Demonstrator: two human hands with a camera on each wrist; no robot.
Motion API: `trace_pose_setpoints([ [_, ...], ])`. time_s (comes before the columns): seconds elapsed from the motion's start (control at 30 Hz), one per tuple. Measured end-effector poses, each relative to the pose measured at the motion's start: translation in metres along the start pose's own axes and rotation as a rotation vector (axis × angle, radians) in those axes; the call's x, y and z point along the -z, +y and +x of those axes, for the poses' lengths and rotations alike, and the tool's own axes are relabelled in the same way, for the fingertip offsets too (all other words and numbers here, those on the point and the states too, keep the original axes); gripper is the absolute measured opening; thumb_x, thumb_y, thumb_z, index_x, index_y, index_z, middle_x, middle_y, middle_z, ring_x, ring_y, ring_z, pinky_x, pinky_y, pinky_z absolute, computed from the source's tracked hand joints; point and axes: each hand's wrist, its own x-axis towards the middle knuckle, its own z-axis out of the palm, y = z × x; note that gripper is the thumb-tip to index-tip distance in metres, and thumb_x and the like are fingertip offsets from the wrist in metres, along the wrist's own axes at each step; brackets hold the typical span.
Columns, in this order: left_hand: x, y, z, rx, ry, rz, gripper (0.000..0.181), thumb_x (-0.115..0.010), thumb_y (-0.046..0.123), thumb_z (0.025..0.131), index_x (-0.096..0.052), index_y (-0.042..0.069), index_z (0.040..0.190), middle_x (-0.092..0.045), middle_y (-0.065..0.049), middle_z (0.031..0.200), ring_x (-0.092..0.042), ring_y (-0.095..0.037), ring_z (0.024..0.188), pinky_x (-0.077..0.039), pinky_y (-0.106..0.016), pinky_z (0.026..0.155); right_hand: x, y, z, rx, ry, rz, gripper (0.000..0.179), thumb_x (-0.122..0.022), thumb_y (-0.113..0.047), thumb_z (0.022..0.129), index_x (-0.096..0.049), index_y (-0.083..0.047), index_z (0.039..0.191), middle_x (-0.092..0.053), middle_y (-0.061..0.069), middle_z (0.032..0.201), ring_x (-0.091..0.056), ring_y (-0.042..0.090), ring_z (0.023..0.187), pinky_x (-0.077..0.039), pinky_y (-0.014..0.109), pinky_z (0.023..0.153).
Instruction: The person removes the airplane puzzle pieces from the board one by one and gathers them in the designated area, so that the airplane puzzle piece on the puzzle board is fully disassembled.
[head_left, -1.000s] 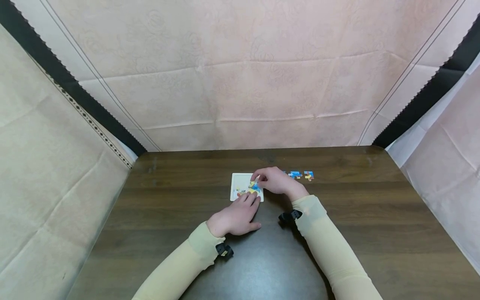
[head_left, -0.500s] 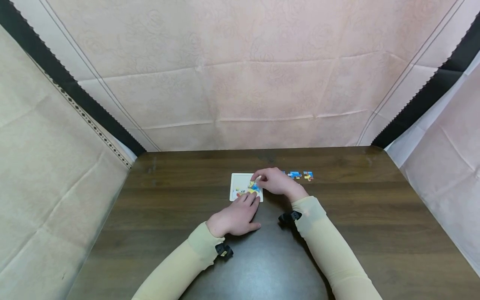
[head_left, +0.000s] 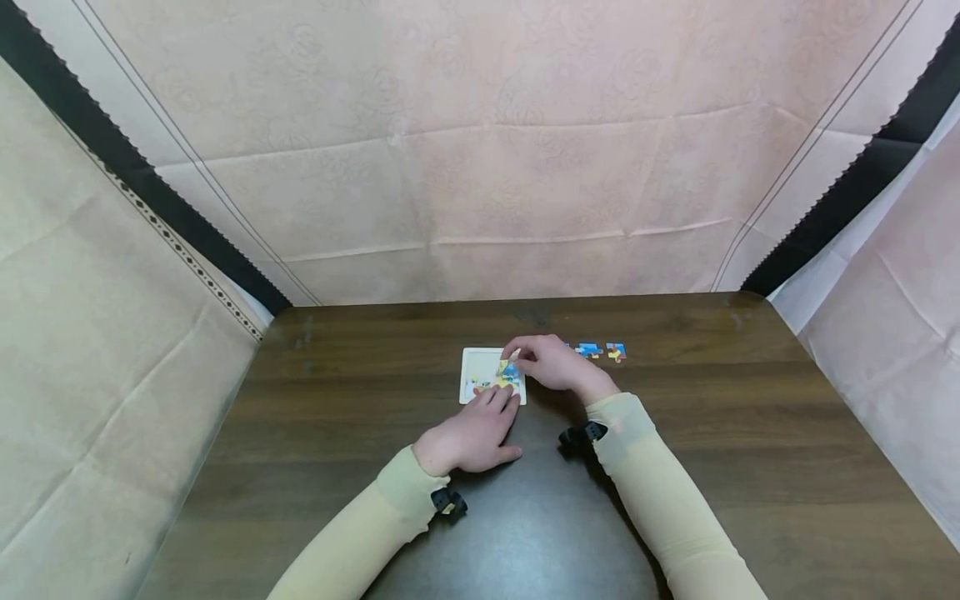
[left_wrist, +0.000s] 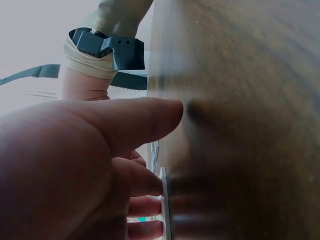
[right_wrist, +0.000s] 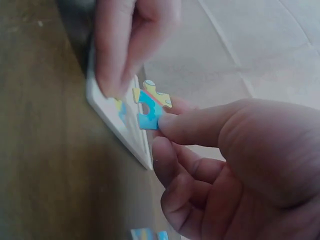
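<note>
A white puzzle tray (head_left: 480,357) lies on the table, with some colourful pieces fitted along its near side. The left hand (head_left: 472,435) rests its straight fingertips on the tray's near edge; the left wrist view shows these fingers against the tray's side (left_wrist: 166,205), with the thumb (left_wrist: 145,120) held apart. Over the tray's right part, the right hand (head_left: 552,361) pinches a puzzle piece between thumb and fingers. In the right wrist view that puzzle piece (right_wrist: 149,116) is blue and yellow with a red line, tilted, and appears raised off the tray. The right fingers behind it are partly hidden.
Loose puzzle pieces lie right of the tray near the far side, among them a blue one (head_left: 588,350) and a blue and yellow one (head_left: 617,352). Another is partly hidden behind the right hand. Pale cloth (head_left: 480,167) hangs behind the brown wooden table (head_left: 360,417).
</note>
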Motion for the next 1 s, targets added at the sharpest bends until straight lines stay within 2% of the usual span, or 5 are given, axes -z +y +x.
trace_pose_setpoints([
  [0.23, 0.001, 0.000, -0.001, 0.012, -0.006, -0.024, 0.083, -0.063, 0.049, 0.107, -0.032, -0.001, 0.166, -0.028, -0.018, 0.171, -0.027, -0.035, 0.158, -0.026, -0.045, 0.128, 0.019, 0.013, -0.009, -0.023, 0.032, 0.121, 0.021, -0.064, -0.020, 0.110, -0.073, -0.021, 0.128, -0.071, 0.003, 0.110, -0.067, 0.023, 0.092, -0.056, 0.043, 0.079],
  [0.37, 0.000, 0.000, 0.000, 0.002, -0.004, -0.035, 0.083, -0.061, 0.049, 0.108, -0.030, -0.002, 0.166, -0.026, -0.018, 0.172, -0.024, -0.036, 0.159, -0.024, -0.045, 0.128, 0.028, 0.023, -0.016, -0.041, 0.036, 0.140, 0.021, -0.063, -0.020, 0.110, -0.070, -0.018, 0.129, -0.070, 0.005, 0.108, -0.067, 0.023, 0.093, -0.055, 0.043, 0.083],
  [0.5, -0.004, -0.003, 0.001, 0.004, -0.003, -0.031, 0.083, -0.061, 0.049, 0.108, -0.030, -0.002, 0.167, -0.026, -0.019, 0.172, -0.024, -0.036, 0.159, -0.024, -0.046, 0.128, 0.034, 0.032, -0.024, -0.064, 0.034, 0.167, 0.020, -0.062, -0.022, 0.110, -0.068, -0.015, 0.127, -0.068, 0.007, 0.106, -0.067, 0.025, 0.093, -0.055, 0.044, 0.081],
  [0.8, -0.002, -0.002, 0.001, -0.002, -0.006, -0.026, 0.083, -0.061, 0.048, 0.108, -0.030, -0.002, 0.167, -0.026, -0.019, 0.172, -0.023, -0.037, 0.159, -0.024, -0.046, 0.128, 0.053, 0.065, -0.057, -0.079, 0.051, 0.139, 0.020, -0.064, -0.024, 0.109, -0.070, -0.012, 0.124, -0.069, 0.007, 0.110, -0.064, 0.026, 0.098, -0.055, 0.044, 0.088],
  [1.0, 0.001, 0.000, -0.002, 0.006, -0.017, -0.035, 0.082, -0.060, 0.047, 0.109, -0.030, -0.002, 0.166, -0.025, -0.019, 0.172, -0.022, -0.037, 0.159, -0.023, -0.046, 0.128, 0.061, 0.085, -0.076, -0.106, 0.052, 0.140, 0.019, -0.065, -0.022, 0.109, -0.070, -0.011, 0.123, -0.069, 0.007, 0.106, -0.065, 0.025, 0.094, -0.054, 0.043, 0.086],
])
